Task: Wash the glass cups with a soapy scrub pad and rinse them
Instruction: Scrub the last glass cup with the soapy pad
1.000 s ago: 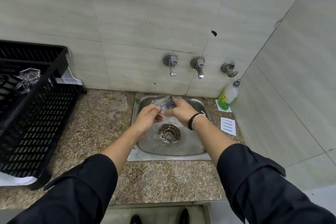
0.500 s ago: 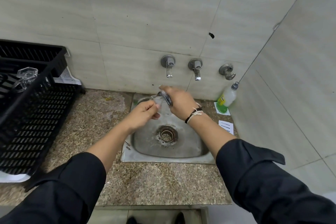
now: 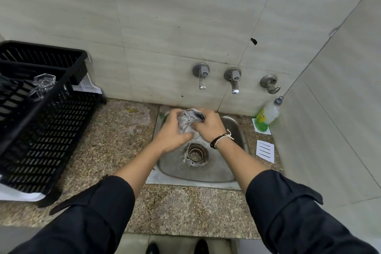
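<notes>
Left hand (image 3: 172,130) wrapped round glass cup (image 3: 185,125), gripping it over the sink (image 3: 233,128). Right hand (image 3: 208,125) closed on dark scrub pad (image 3: 197,115), pressed to the cup's upper end. Both hands drawn closer together than half a second ago, cup now lower and nearer the drain (image 3: 195,153). Foam noted around the drain. Second glass cup (image 3: 42,84) upside down in black dish rack (image 3: 41,130), left on the speckled surface (image 3: 115,140). Two taps (image 3: 201,75) and a hook (image 3: 270,84) on tiled wall behind. Green soap bottle (image 3: 267,115) right of sink, striped card (image 3: 265,150) just below it. Cup largely hidden by fingers.
</notes>
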Tool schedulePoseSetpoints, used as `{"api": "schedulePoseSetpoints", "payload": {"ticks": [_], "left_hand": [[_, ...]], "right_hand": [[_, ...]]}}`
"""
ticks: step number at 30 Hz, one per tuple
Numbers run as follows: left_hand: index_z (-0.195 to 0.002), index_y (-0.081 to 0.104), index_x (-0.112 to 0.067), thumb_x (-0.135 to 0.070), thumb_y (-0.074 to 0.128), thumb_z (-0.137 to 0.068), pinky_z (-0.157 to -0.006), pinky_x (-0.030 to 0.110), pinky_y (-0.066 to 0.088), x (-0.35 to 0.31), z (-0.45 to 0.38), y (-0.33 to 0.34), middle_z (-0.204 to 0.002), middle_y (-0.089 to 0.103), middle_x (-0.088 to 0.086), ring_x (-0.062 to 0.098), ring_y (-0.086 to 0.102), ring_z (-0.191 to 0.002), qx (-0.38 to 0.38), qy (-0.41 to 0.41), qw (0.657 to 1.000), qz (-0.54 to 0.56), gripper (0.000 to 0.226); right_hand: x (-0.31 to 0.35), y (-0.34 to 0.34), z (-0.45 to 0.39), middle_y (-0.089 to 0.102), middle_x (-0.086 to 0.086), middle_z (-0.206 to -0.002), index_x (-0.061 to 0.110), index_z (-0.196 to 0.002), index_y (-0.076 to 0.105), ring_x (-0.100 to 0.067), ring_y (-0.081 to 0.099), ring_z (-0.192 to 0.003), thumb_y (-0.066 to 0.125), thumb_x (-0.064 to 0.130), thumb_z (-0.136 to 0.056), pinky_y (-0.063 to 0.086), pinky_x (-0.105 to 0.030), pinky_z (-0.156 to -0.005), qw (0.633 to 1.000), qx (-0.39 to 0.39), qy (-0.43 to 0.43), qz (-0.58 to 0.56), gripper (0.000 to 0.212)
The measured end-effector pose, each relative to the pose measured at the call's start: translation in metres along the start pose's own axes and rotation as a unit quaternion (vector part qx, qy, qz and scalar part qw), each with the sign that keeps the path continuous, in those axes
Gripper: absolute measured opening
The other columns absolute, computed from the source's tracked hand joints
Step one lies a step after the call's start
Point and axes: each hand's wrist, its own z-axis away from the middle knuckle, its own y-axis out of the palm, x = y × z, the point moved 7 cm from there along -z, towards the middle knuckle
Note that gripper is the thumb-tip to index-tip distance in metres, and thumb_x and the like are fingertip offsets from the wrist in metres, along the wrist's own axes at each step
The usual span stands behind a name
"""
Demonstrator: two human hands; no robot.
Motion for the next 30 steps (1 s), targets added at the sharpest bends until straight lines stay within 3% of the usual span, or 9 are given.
{"api": "schedulePoseSetpoints", "payload": {"ticks": [2,6,9,12,14,19,23,27,30], "left_hand": [[-0.133,0.043,-0.009,-0.009,0.067,-0.083,-0.076,0.027,0.044,-0.004,-0.006,-0.01,-0.117,0.058,0.007,0.024,0.06,-0.105,-0.081,-0.011,0.997,-0.011,0.056],[-0.119,0.051,-0.01,-0.024,0.056,-0.068,-0.08,0.035,0.049,-0.005,-0.009,-0.022,-0.103,0.06,0.003,0.024,0.061,-0.096,-0.12,0.023,0.992,-0.024,0.052],[-0.115,0.052,-0.018,-0.019,0.057,-0.068,-0.084,0.039,0.054,-0.003,-0.01,-0.027,-0.107,0.063,0.001,0.021,0.062,-0.099,-0.134,0.054,0.99,-0.009,0.048],[-0.117,0.051,-0.013,-0.016,0.052,-0.07,-0.087,0.042,0.053,-0.01,-0.017,-0.032,-0.107,0.061,0.005,0.024,0.06,-0.1,-0.157,0.069,0.985,0.011,0.047],[-0.117,0.049,-0.009,-0.02,0.049,-0.07,-0.083,0.039,0.049,-0.017,-0.02,-0.033,-0.104,0.058,0.007,0.027,0.058,-0.097,-0.151,0.083,0.985,-0.009,0.048],[-0.121,0.046,-0.009,-0.018,0.061,-0.076,-0.089,0.041,0.05,-0.023,-0.019,-0.027,-0.112,0.055,0.008,0.025,0.056,-0.103,-0.109,0.117,0.981,-0.106,0.049],[-0.123,0.047,-0.008,-0.015,0.066,-0.076,-0.087,0.035,0.046,-0.02,-0.011,-0.023,-0.115,0.055,0.009,0.025,0.056,-0.104,-0.111,0.125,0.978,-0.124,0.05],[-0.12,0.048,-0.011,-0.019,0.058,-0.073,-0.09,0.04,0.047,-0.009,0.002,-0.029,-0.112,0.056,0.008,0.024,0.056,-0.103,-0.129,0.112,0.984,-0.058,0.049],[-0.119,0.048,-0.01,-0.019,0.054,-0.075,-0.089,0.044,0.049,0.0,0.007,-0.036,-0.111,0.057,0.009,0.024,0.057,-0.101,-0.142,0.093,0.985,-0.026,0.045]], "right_hand": [[0.017,0.009,0.002,0.075,-0.01,-0.106,0.015,-0.118,0.07,-0.032,0.068,-0.099,0.065,0.01,-0.081,0.053,-0.033,-0.08,0.994,-0.017,-0.049,0.099,0.038],[0.035,0.024,0.005,0.062,-0.013,-0.136,0.012,-0.14,0.053,-0.035,0.062,-0.117,0.062,0.01,-0.081,0.051,-0.04,-0.092,0.963,0.019,-0.119,0.239,0.06],[0.012,0.014,-0.001,0.074,-0.01,-0.095,0.018,-0.097,0.069,-0.033,0.069,-0.087,0.066,0.022,-0.083,0.053,-0.038,-0.072,0.988,0.011,-0.022,0.152,0.014],[-0.003,0.016,0.004,0.073,-0.002,-0.073,0.018,-0.075,0.066,-0.022,0.071,-0.071,0.064,0.038,-0.083,0.056,-0.034,-0.069,0.996,0.008,0.092,-0.012,0.021],[0.01,0.01,0.006,0.074,-0.006,-0.081,0.018,-0.089,0.07,-0.028,0.069,-0.082,0.061,0.031,-0.081,0.049,-0.031,-0.07,0.998,-0.055,0.04,0.005,0.018],[0.036,0.008,0.009,0.066,-0.017,-0.127,0.009,-0.143,0.051,-0.038,0.064,-0.11,0.061,0.005,-0.08,0.053,-0.042,-0.087,0.979,-0.067,-0.106,0.162,0.064],[0.032,0.018,0.023,0.059,-0.015,-0.138,0.01,-0.147,0.047,-0.037,0.062,-0.116,0.059,0.002,-0.079,0.054,-0.042,-0.091,0.977,-0.07,-0.122,0.162,0.069],[0.018,0.019,0.032,0.072,-0.01,-0.12,0.013,-0.133,0.063,-0.03,0.065,-0.111,0.056,0.011,-0.077,0.043,-0.019,-0.084,0.996,-0.087,0.002,0.0,0.056],[0.041,0.033,0.042,0.056,-0.012,-0.144,0.007,-0.144,0.052,-0.025,0.052,-0.135,0.059,0.007,-0.08,0.035,-0.023,-0.113,0.993,-0.086,-0.069,0.042,0.064]]}}
